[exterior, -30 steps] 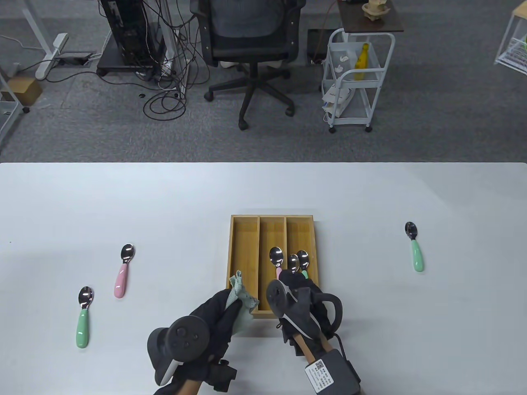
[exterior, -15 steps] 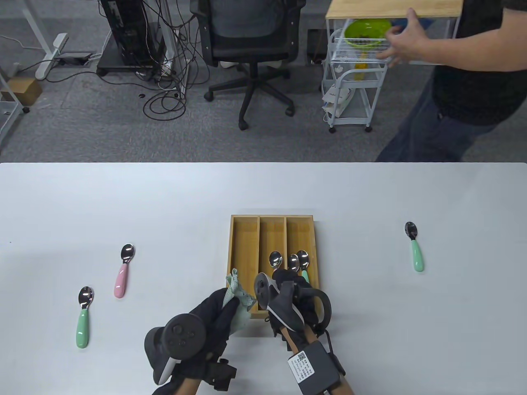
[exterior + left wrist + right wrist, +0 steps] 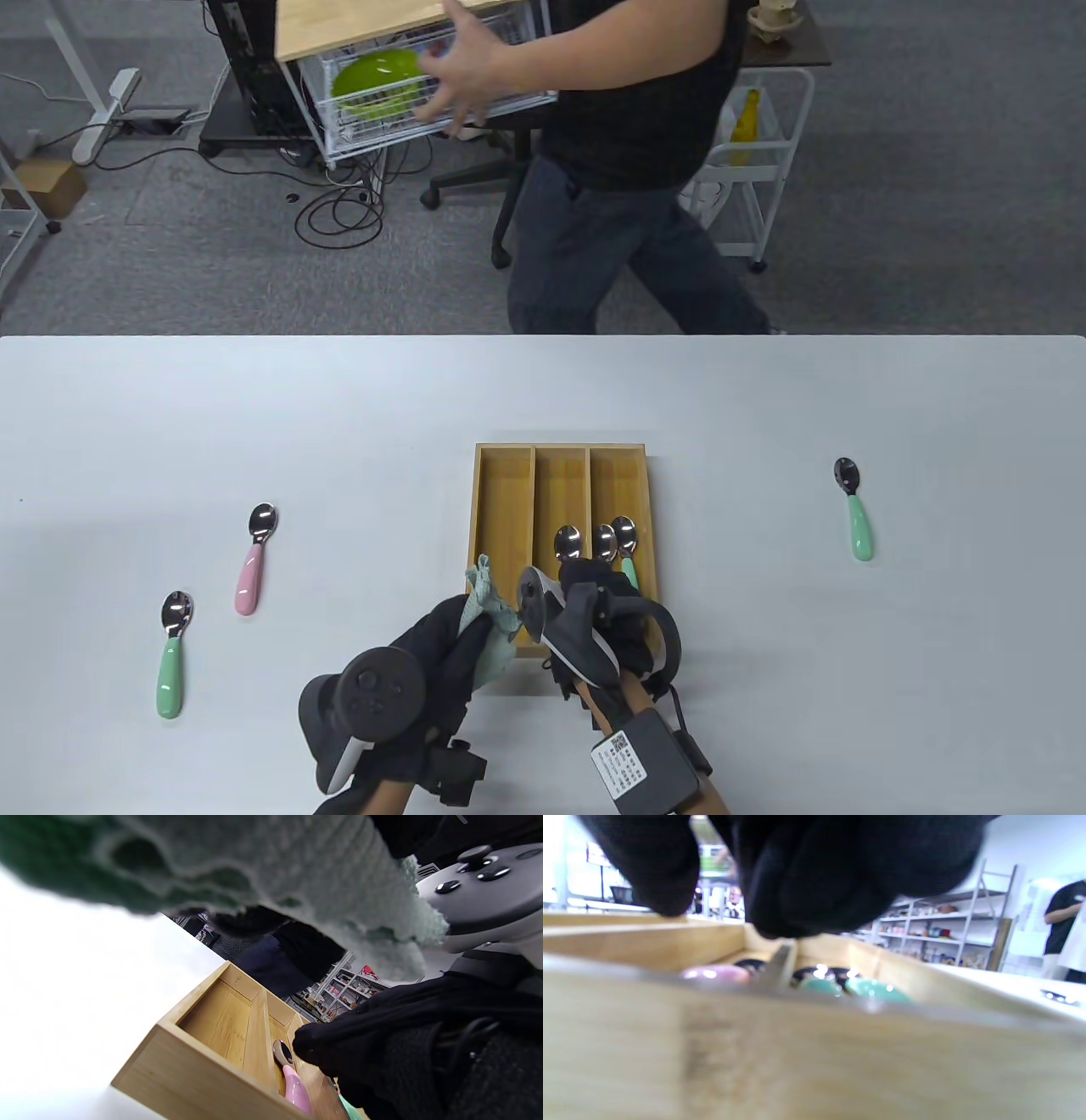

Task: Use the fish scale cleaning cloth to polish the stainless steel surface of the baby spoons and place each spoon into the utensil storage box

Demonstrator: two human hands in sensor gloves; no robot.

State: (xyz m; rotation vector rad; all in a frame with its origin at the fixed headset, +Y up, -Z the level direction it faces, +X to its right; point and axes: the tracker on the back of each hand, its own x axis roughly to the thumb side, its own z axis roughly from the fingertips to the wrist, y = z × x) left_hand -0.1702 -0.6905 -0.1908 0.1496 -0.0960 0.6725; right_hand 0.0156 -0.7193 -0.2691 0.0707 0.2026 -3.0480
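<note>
Spoons lie in three places: three in the box (image 3: 501, 526), three loose on the desk (image 3: 339, 407). The wooden box has three compartments. A pink spoon (image 3: 567, 543) lies in the middle one, and two green spoons (image 3: 615, 540) lie side by side in the right one, bowls pointing away from the person. The right hand (image 3: 607, 607) hovers over the box's near end, above the handles; whether its fingers hold anything cannot be told. The left hand (image 3: 450, 645) grips the cloth (image 3: 490, 607), bunched, just at the box's near-left corner. On the desk's left lie a pink-handled spoon (image 3: 254, 560) and a green-handled spoon (image 3: 172, 654); well off to the right lies another green one (image 3: 855, 519). Beyond the desk a person (image 3: 611, 170) carries a wire basket (image 3: 407, 93).
</note>
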